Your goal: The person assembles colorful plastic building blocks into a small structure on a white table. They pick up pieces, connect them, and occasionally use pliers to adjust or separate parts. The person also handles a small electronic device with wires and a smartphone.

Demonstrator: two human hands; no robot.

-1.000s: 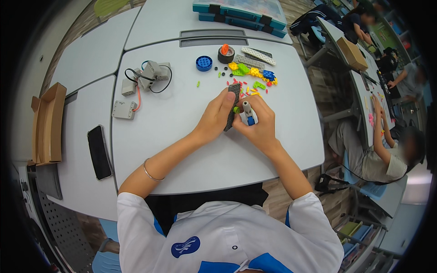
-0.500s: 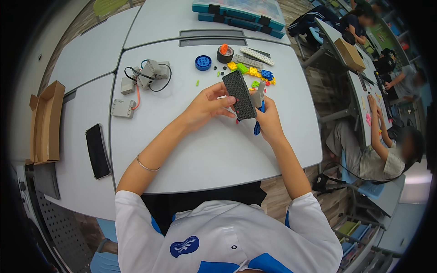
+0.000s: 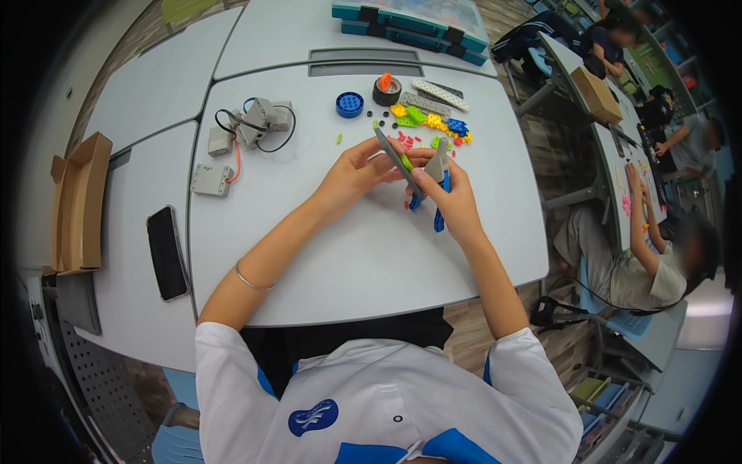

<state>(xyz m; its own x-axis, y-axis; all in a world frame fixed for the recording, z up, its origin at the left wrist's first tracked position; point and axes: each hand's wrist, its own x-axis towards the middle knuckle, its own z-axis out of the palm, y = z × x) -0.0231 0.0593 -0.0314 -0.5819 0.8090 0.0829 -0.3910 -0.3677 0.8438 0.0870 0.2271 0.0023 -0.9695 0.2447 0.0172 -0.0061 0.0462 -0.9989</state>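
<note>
A dark grey perforated building plate [image 3: 386, 149] is held up over the table, turned nearly edge-on. My left hand [image 3: 345, 184] grips it from the left side with thumb and fingers. A yellow-green piece [image 3: 406, 162] shows against its right face. My right hand [image 3: 461, 207] keeps blue-handled pliers [image 3: 439, 161] with grey jaws pointing away from me, while its thumb and fingers also touch the plate's lower right part. Small pink connectors [image 3: 406, 142] lie scattered just beyond my hands. How the green piece joins the plate is hard to make out.
Grey cabled modules [image 3: 257, 124] sit on the left. Beyond my hands are a blue wheel [image 3: 349, 104], a black tyre [image 3: 386, 91], grey beams [image 3: 426, 104] and yellow pieces [image 3: 437, 122]. A phone [image 3: 166, 253], an open cardboard box [image 3: 82, 203] and teal cases [image 3: 413, 31] surround the workspace. People work at right.
The plate has turned from showing its broad perforated face to nearly edge-on, revealing the green piece. My right thumb and fingers have come onto the plate, with the pliers still in that hand.
</note>
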